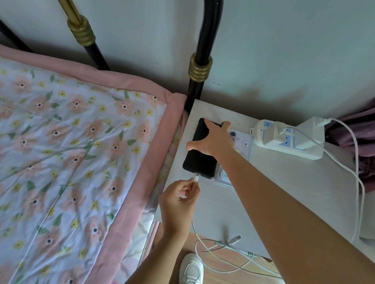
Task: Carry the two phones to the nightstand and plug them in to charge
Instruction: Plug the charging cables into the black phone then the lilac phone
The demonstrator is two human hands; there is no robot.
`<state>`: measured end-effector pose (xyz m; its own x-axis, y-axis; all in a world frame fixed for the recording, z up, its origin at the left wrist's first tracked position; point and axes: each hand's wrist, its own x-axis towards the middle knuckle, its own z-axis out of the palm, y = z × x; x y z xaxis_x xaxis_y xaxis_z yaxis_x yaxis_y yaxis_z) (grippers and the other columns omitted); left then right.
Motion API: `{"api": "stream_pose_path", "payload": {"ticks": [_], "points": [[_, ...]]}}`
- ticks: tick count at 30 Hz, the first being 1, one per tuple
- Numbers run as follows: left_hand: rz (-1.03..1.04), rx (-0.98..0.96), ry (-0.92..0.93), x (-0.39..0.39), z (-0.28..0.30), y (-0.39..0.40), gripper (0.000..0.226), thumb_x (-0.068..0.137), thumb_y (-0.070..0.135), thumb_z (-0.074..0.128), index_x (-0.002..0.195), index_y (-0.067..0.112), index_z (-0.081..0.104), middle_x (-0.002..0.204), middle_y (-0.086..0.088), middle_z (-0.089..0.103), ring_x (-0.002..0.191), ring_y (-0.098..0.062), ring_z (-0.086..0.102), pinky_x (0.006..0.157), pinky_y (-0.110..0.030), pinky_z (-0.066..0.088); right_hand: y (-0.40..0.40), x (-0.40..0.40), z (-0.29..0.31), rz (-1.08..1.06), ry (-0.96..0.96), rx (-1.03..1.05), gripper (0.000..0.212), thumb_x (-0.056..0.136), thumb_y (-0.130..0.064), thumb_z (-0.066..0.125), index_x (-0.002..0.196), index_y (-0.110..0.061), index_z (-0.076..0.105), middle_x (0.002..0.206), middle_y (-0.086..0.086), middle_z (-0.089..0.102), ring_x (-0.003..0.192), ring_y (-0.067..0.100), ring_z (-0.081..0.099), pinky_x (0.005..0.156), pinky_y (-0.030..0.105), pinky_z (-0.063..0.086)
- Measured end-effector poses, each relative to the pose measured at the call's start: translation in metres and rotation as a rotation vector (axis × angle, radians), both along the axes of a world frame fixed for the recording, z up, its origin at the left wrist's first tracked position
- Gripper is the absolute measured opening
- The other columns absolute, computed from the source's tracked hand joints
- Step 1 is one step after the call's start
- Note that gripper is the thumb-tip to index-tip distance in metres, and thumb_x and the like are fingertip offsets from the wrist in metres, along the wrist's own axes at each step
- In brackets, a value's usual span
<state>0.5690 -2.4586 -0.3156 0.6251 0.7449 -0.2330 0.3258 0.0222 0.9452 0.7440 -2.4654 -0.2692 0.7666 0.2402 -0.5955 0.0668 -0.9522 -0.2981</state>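
Two phones lie side by side on the nightstand [279, 196], and while the right hand [214, 140] presses flat and open on the black phone [199, 163], the left hand [179, 200] pinches the white plug [196, 178] at its bottom end, ready to push straight in.

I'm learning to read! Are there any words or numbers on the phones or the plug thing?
No words or numbers can be read.
Light phone: a small sticker or mark on its back, too small to read.
Power strip: blue patches only, no legible print.
Black phone: blank.
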Motion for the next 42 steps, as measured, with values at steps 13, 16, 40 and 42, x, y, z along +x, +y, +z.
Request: {"api": "stream_pose_path", "payload": {"ticks": [13,16,40,42], "points": [[-0.006,0.053,-0.011,0.001,0.003,-0.001,0.005,0.075,0.003,0.071,0.077,0.007,0.074,0.066,-0.004,0.07,0.061,-0.018,0.063,0.06,-0.032,0.053,0.001,-0.001,0.002,0.023,0.012,-0.022,0.093,0.069,-0.045,0.073,0.146,-0.031,0.023,0.137,0.01,0.019,0.088,0.03,0.047,0.067,0.033,0.048],[0.003,0.062,-0.011,0.003,0.006,-0.002,0.006,0.075,0.0,0.072,0.074,0.005,0.073,0.063,-0.004,0.069,0.059,-0.016,0.061,0.058,-0.027,0.051,0.002,0.0,0.002,0.02,0.028,-0.021,0.093,0.069,-0.044,0.073,0.146,-0.03,0.023,0.137,0.01,0.019,0.09,0.031,0.049,0.069,0.034,0.05],[-0.038,0.205,0.022,0.009,0.008,-0.008,0.002,0.079,0.006,0.071,0.078,0.006,0.072,0.062,-0.002,0.065,0.056,-0.014,0.054,0.053,-0.03,0.046,0.001,-0.004,-0.001,0.084,-0.063,-0.077,0.094,0.072,-0.047,0.071,0.148,-0.028,0.019,0.143,0.011,0.019,0.085,0.027,0.046,0.062,0.031,0.045],[-0.056,0.218,0.045,0.008,0.004,-0.005,0.004,0.079,0.008,0.07,0.076,0.007,0.071,0.061,-0.002,0.066,0.054,-0.012,0.055,0.053,-0.032,0.048,0.0,-0.007,-0.002,0.094,-0.074,-0.079,0.094,0.073,-0.048,0.071,0.148,-0.027,0.019,0.145,0.012,0.018,0.091,0.029,0.049,0.063,0.032,0.044]]}}
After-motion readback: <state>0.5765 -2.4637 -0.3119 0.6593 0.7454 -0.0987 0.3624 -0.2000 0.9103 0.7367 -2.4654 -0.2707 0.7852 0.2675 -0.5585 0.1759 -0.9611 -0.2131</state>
